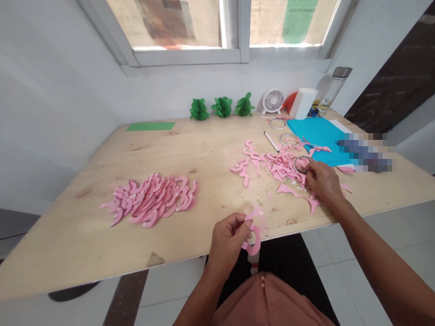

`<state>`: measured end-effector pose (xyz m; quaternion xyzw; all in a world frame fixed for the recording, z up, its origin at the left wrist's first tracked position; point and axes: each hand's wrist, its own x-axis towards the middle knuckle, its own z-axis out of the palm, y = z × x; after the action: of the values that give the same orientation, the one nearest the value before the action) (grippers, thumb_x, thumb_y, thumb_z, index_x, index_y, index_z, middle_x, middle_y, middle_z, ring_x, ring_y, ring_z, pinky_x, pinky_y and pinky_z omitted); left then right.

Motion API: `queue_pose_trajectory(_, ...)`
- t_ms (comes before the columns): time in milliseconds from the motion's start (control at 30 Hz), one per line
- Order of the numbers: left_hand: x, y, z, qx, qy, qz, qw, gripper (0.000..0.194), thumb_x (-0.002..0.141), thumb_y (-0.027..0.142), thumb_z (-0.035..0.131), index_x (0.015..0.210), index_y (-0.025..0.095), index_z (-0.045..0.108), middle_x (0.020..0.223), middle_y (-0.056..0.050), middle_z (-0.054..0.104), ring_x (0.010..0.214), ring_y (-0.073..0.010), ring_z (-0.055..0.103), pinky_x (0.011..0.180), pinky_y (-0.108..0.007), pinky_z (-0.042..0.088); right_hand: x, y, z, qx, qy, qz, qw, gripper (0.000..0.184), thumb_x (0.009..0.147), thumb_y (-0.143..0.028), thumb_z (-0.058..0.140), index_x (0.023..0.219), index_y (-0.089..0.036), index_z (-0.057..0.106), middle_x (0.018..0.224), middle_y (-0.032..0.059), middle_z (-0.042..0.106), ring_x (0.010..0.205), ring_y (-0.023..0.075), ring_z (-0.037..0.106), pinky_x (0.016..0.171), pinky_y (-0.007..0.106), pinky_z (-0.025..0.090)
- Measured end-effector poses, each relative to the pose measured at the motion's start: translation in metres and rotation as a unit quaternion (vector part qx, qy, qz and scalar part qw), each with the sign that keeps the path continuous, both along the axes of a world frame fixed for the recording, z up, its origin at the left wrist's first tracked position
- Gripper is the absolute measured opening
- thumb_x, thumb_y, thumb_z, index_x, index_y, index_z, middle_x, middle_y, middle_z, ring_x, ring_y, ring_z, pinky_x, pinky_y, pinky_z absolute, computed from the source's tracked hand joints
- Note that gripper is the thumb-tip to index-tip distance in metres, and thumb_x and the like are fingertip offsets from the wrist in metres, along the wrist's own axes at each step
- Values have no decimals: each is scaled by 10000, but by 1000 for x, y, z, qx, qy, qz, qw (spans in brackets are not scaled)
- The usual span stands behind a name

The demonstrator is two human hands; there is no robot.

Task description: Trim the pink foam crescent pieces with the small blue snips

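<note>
My left hand (228, 237) pinches a curved pink paper cutout (255, 246) by the table's front edge. Small pale patches show on this cutout, and part of it hides behind my fingers. Over on the right, my right hand (322, 182) has its thumb and fingers closed on the rim of a ring-shaped tape roll (299, 158). Beneath and around that roll lie loose pink paper scraps (285, 171). A heap of similar curved pink cutouts (159, 199) rests at the left of the wooden table, many with pale patches.
Three green folded-paper pieces (222, 107) stand along the wall, left of a small white fan (273, 100). A green paper strip (151, 126) lies back left. Near the scraps are a white pen (271, 141), more rings (288, 140) and blue sheets (312, 129). A glass bottle (335, 90) stands behind.
</note>
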<state>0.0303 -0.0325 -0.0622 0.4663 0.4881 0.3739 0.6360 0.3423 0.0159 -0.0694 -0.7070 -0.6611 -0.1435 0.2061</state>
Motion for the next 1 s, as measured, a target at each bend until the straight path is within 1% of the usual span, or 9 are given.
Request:
queue_pose_trajectory(133,0,0,0,-4,-6,1,1000,143,707,280,651,651,149,636,515,13,578,493,-101,512,495,-198,427,1,1,-2,3,8,-7,1000,152,741,-145,479,822,-199,597,757,66,659,710,230,576,602,301,341)
queue_pose_trajectory(267,0,-1,5,-18,-8,1,1000,135,708,272,647,656,147,632,522,12,582,504,-103,523,506,-199,439,2,1,-3,3,7,-4,1000,210,742,-141,480,892,-183,621,789,81,676,743,245,587,624,313,346)
queue_pose_trajectory(433,0,-1,6,-19,-12,1,1000,150,693,282,656,631,150,621,505,18,563,473,-99,498,461,-195,420,4,2,-2,-15,-3,18,1000,183,774,-162,472,859,-191,631,798,81,678,730,248,575,621,319,325)
queue_pose_trajectory(633,0,-1,5,-21,-4,2,1000,145,695,278,660,636,150,623,507,13,566,479,-101,501,462,-197,422,4,0,1,-27,-1,34,999,155,824,-187,461,838,-202,615,815,68,681,731,234,570,612,302,314)
queue_pose_trajectory(767,-1,-1,1,-15,-8,0,1000,167,707,300,663,646,149,624,513,8,570,474,-103,499,449,-201,424,5,2,4,-41,-5,38,998,162,846,-205,450,811,-202,608,810,69,673,732,228,562,611,300,309)
queue_pose_trajectory(900,-1,-1,-4,-11,-10,2,1000,182,708,318,667,654,148,631,514,9,574,472,-100,501,448,-197,426,8,5,6,-63,-13,38,997,159,841,-222,464,737,-210,583,755,46,658,680,210,550,563,286,278)
queue_pose_trajectory(1000,-1,-1,-6,-14,-12,5,1000,181,698,321,675,658,149,636,512,10,573,468,-101,503,441,-197,427,9,6,7,-68,-17,31,997,153,842,-226,465,743,-214,582,754,38,663,660,201,550,544,280,265)
